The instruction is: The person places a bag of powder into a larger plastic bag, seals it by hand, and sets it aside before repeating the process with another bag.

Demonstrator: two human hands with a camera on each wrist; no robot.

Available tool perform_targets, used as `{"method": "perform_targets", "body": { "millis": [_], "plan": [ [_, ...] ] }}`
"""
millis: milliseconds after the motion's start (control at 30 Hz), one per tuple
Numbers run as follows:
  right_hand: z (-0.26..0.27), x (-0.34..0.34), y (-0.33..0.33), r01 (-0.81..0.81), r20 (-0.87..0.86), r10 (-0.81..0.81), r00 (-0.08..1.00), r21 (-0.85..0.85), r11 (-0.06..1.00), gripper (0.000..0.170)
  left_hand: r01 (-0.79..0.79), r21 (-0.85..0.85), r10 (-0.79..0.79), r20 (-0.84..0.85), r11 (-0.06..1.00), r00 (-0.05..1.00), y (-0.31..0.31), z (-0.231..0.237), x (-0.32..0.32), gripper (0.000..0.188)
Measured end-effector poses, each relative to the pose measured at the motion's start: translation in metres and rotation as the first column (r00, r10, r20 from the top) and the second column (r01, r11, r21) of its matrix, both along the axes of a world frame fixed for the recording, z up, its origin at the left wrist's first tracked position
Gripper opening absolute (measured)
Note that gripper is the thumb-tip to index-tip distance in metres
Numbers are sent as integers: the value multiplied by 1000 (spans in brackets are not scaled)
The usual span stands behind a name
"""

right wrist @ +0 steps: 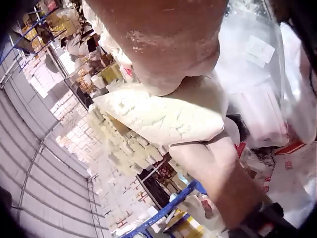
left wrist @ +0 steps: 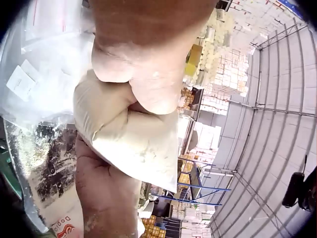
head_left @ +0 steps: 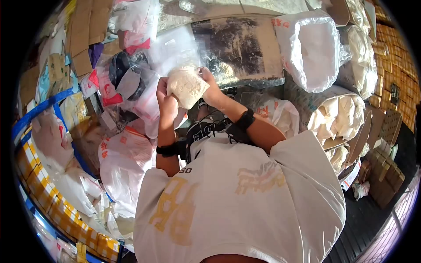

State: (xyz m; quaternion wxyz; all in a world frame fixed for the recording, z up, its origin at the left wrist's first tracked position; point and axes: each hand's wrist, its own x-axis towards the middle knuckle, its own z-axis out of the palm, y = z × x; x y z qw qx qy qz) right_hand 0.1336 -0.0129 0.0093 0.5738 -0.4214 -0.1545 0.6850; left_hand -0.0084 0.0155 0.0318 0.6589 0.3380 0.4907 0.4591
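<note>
Person: one, in a white short-sleeved T-shirt (head_left: 245,197) with yellow lettering, leaning over the work; the forearms leave an open wedge before the chest.
Blue-railed bin: one, its blue rail (head_left: 28,116) curving along the person's left, with white and pink plastic packaging heaped against its inner edge.
Black-and-tan flat board: one, powder-dusted (head_left: 239,48), its near edge just beyond the right hand, its right edge close against the lined container.
Lined container: one, its mouth ringed by a bunched white plastic liner (head_left: 291,59); the mouth opens upward, well apart from both hands.
Wide drum: one, its grey wall (head_left: 309,103) around cream-coloured bags, several, too overlapped to count.
Clear flat plastic bags: a pile (head_left: 171,48), number hidden, beside the board's left edge.
Held bag: one plump, cream, powder-filled plastic bag (head_left: 187,85), raised between the hands, one corner pointing towards the person.
Hands: two; left hand (head_left: 166,96) curled on one side of that bag, right hand (head_left: 210,90) gripping the other, neither spread wide.
Black wrist straps: two (head_left: 171,150), one per arm.
</note>
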Motion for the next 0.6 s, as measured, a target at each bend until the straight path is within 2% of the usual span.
{"method": "perform_targets", "body": {
  "millis": [67, 100, 200, 233, 267, 333, 367, 467, 500, 600],
  "plan": [
    [-21, 4, 1, -54, -71, 50, 996, -54, 997, 29, 16, 69, -10, -94, 997, 995, -5, -17, -10, 19],
    [-18, 11, 2, -143, -219, 127, 968, -56, 988, 44, 24, 104, -9, -140, 994, 990, -4, -16, -10, 19],
    [3, 25, -6, -258, -183, 260, 948, 35, 965, 52, -97, 36, 99, -82, 995, 992, -9, -9, -6, 20],
    [11, 28, -5, -341, -64, 353, 933, 143, 929, 64, -90, 187, 129, -210, 978, 969, -8, -23, -7, 22],
    [12, 29, -4, -381, -37, 386, 922, 102, 919, 65, -95, 191, 142, -253, 977, 957, -11, -34, -11, 23],
    [21, 30, 0, -446, 14, 445, 895, 19, 895, 68, -94, 203, 160, -337, 975, 928, -12, -27, -5, 25],
    [27, 30, -1, -435, 154, 440, 885, -68, 898, 64, -107, 159, 153, -319, 982, 935, -13, -23, -2, 22],
    [-39, 13, -11, -258, 229, 267, 936, -69, 964, 55, -208, 21, 209, -110, 978, 972, -14, -31, 2, 24],
    [-40, 10, -9, -191, 204, 211, 956, -114, 975, 46, -176, 12, 177, -112, 984, 978, -15, -33, 2, 26],
    [-41, 9, -1, -102, 228, 125, 966, -111, 989, 43, -75, -6, 74, -116, 997, 991, -14, -40, 2, 34]
  ]
}}
